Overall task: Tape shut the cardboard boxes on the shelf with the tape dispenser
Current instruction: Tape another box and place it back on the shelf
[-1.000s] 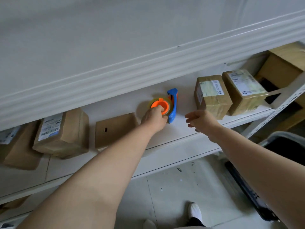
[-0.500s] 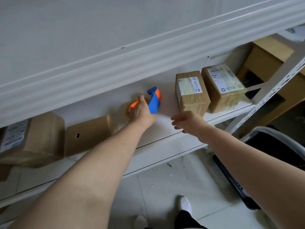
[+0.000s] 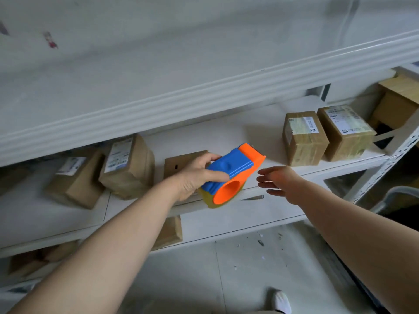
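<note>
Left hand (image 3: 195,176) grips blue-and-orange plastic tape dispenser (image 3: 230,175), right hand (image 3: 280,181) spread empty, and should steady plain brown cardboard box (image 3: 179,160) first.

We see the blue-and-orange tape dispenser (image 3: 231,175) tilted above the shelf (image 3: 226,134) edge, gripped in our left hand (image 3: 192,176). Brown cardboard boxes (image 3: 303,141) sit along the shelf, several labelled.
</note>
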